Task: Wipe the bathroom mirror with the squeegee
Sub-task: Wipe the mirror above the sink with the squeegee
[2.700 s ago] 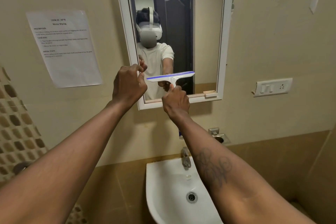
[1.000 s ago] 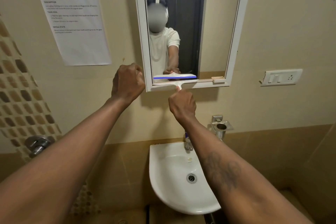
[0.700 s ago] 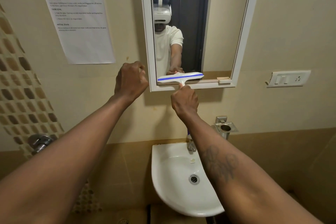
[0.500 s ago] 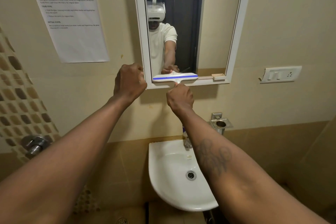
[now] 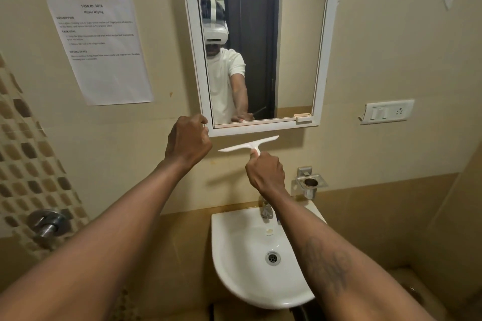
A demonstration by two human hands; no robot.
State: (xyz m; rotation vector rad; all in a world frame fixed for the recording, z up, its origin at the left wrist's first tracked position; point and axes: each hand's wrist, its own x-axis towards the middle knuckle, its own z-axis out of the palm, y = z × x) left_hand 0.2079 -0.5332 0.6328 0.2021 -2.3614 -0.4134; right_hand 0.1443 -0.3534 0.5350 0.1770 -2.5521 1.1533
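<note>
The white-framed mirror (image 5: 292, 41) hangs on the beige wall above the basin. My right hand (image 5: 264, 172) grips the handle of the white squeegee (image 5: 247, 144), whose blade now sits below the mirror's bottom frame, off the glass and tilted up to the right. My left hand (image 5: 189, 142) is curled at the frame's lower left corner, with the fingertips touching the frame edge. The mirror reflects a person in a white shirt and headset.
A white basin (image 5: 250, 276) with a tap (image 5: 266, 210) is mounted below the mirror. A steel holder (image 5: 310, 182) is fixed to its right, a switch plate (image 5: 387, 112) further right. A printed sheet (image 5: 101, 47) is taped left of the mirror, a shower valve (image 5: 47, 221) lower left.
The squeegee slid down the lower glass to the bottom frame, then came off the mirror and dropped below it. My left hand stayed at the frame's lower left corner.
</note>
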